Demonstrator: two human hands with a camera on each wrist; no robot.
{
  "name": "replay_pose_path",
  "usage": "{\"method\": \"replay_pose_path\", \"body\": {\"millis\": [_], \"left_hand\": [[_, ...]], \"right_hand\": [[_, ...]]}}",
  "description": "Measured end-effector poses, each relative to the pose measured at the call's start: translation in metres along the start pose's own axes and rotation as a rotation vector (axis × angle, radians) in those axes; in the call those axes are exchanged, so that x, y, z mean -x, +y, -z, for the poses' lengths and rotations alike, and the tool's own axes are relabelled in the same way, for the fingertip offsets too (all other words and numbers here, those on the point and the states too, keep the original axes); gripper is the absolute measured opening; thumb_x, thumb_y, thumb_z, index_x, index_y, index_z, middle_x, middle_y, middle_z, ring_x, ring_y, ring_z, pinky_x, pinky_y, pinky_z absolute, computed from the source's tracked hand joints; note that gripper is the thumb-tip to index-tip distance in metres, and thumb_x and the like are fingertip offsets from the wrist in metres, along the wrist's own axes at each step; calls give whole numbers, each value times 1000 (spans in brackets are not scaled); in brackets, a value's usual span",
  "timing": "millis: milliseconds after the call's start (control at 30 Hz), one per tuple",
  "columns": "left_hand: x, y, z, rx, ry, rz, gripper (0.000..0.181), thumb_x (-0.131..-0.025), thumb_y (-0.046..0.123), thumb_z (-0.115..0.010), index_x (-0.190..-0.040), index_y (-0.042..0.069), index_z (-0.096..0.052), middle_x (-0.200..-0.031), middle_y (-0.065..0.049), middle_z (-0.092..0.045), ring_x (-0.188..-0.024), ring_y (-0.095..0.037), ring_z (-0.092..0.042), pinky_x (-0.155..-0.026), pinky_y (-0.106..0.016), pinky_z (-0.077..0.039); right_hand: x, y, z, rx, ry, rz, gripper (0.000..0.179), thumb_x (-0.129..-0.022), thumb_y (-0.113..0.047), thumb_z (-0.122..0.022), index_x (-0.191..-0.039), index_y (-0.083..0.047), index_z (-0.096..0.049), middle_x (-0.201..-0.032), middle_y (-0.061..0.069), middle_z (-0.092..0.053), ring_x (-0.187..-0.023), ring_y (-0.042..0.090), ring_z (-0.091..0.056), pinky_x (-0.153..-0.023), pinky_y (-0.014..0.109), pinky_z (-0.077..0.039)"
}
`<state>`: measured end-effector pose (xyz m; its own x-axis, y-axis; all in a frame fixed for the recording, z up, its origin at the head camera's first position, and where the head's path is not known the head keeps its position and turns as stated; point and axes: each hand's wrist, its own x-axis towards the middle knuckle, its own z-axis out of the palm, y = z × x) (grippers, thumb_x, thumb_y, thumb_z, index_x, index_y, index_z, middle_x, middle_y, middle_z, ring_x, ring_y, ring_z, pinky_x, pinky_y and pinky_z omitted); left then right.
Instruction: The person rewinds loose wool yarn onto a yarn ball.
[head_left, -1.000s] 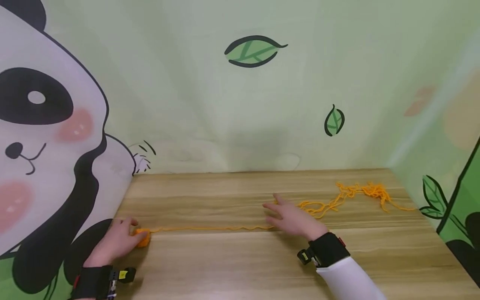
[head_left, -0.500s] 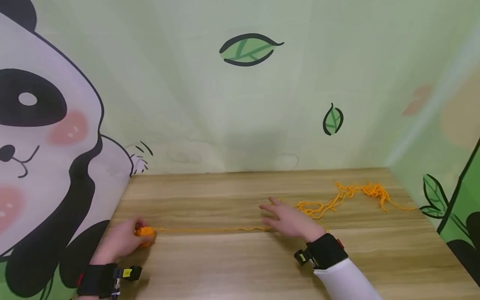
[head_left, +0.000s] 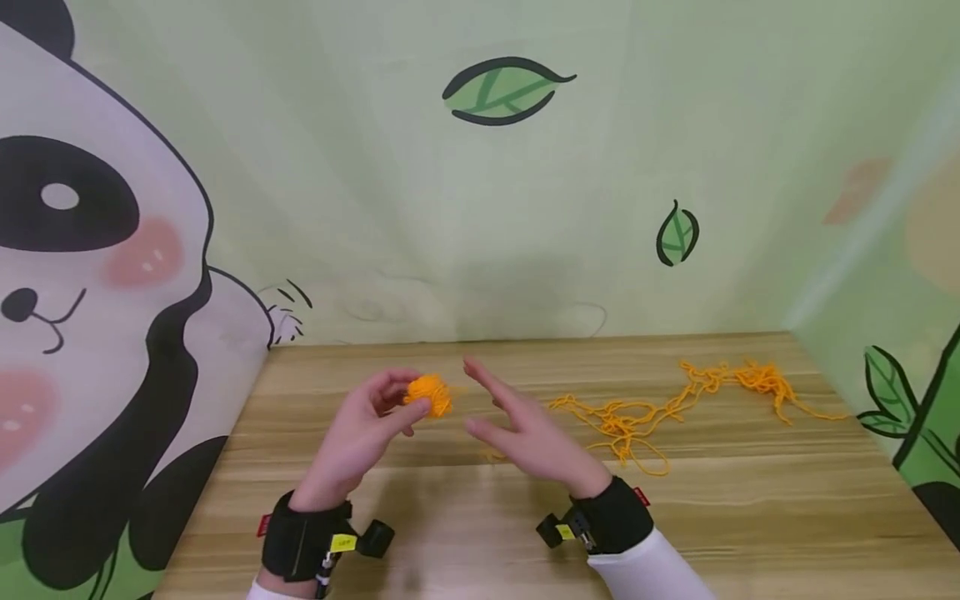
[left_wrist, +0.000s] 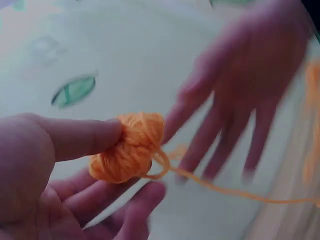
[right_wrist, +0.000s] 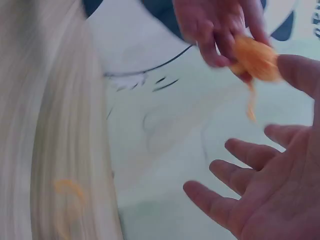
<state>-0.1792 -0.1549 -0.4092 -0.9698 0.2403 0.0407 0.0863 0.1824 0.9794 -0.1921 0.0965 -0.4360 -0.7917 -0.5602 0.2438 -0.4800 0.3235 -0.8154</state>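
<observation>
My left hand (head_left: 369, 429) holds a small ball of orange yarn (head_left: 430, 395) between thumb and fingers, raised over the wooden table. In the left wrist view the wound yarn ball (left_wrist: 131, 150) shows its strands, and a loose strand (left_wrist: 235, 194) runs off to the right. My right hand (head_left: 534, 429) is open beside the ball, fingers spread and pointing toward it, with nothing in its grasp. The right wrist view shows those spread fingers (right_wrist: 250, 172) just short of the ball, a short strand hanging below it.
Loose tangled orange yarn (head_left: 626, 419) lies on the table (head_left: 465, 533) to the right of my right hand, trailing to a thicker clump (head_left: 765, 381) near the back right. A printed backdrop (head_left: 360, 167) with a panda and leaves rises behind and beside the table.
My left hand has lifted the yarn ball and carried it right to the middle. My right hand has shifted left toward it. The strand stretched straight between the hands no longer lies there.
</observation>
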Motion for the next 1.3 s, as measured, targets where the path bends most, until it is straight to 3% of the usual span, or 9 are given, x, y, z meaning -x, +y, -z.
{"method": "replay_pose_path", "body": {"millis": [133,267,500,600,733,867,1033,1167,1300], "left_hand": [[-8,11,-25,160,24,-39,44,-91,27,-72,-127,7,-56,-117,-14,-64,-93,-30,-59,-71,-27,-55],[-13,12,-40,339,60,-86,41,-93,15,-70,-127,-1,-53,-121,-19,-58,-101,-33,-60,-83,-32,-58],[-10,12,-47,569,41,-117,29,-97,10,-62,-122,-2,-52,-111,-12,-62,-92,-23,-61,-76,-24,-57],[-7,14,-48,668,27,-115,23,-99,10,-58,-119,0,-54,-106,-8,-62,-85,-19,-60,-71,-20,-55],[-7,16,-52,726,112,-130,23,-97,7,-59,-118,1,-51,-109,-9,-60,-90,-22,-61,-80,-23,-56],[-11,14,-54,668,272,-161,27,-95,6,-63,-116,1,-47,-110,-12,-59,-92,-25,-61,-81,-26,-55],[-17,3,-56,448,414,-212,31,-90,4,-71,-113,1,-51,-103,-13,-61,-82,-25,-58,-68,-21,-51],[-20,-2,-57,188,420,-241,33,-87,6,-74,-115,3,-57,-102,-13,-63,-78,-26,-58,-65,-20,-52],[-19,-5,-56,-49,336,-229,30,-85,10,-76,-111,9,-62,-95,-7,-64,-73,-21,-56,-60,-21,-50]], "right_hand": [[-4,-7,-5,-180,42,2,66,-104,-34,-52,-157,-39,-14,-147,4,-47,-129,17,-47,-106,52,-42],[-3,-10,-10,-242,102,-45,56,-105,-29,-49,-156,-34,-25,-97,12,-61,-82,18,-59,-73,37,-54],[-3,-11,-13,-153,331,-95,32,-105,-28,-49,-125,-9,-66,-119,3,-69,-102,13,-61,-92,47,-54],[-2,-11,-13,-55,387,-131,25,-101,-30,-57,-109,-13,-73,-94,-4,-72,-71,10,-58,-71,35,-57],[2,-14,-13,160,245,-123,20,-99,-33,-61,-105,-20,-76,-65,-12,-57,-46,5,-36,-47,21,-37],[9,-24,-13,281,47,-69,17,-99,-31,-61,-102,-22,-76,-60,-15,-54,-44,2,-35,-45,19,-31],[16,-37,-10,318,-29,38,14,-99,-28,-60,-97,-24,-74,-68,-18,-58,-50,2,-41,-48,19,-33],[22,-49,-1,312,2,85,14,-100,-29,-59,-97,-26,-72,-74,-18,-61,-52,2,-41,-50,19,-34],[27,-55,10,317,92,119,11,-98,-26,-63,-100,-25,-73,-71,-18,-61,-49,3,-38,-47,19,-30]]}}
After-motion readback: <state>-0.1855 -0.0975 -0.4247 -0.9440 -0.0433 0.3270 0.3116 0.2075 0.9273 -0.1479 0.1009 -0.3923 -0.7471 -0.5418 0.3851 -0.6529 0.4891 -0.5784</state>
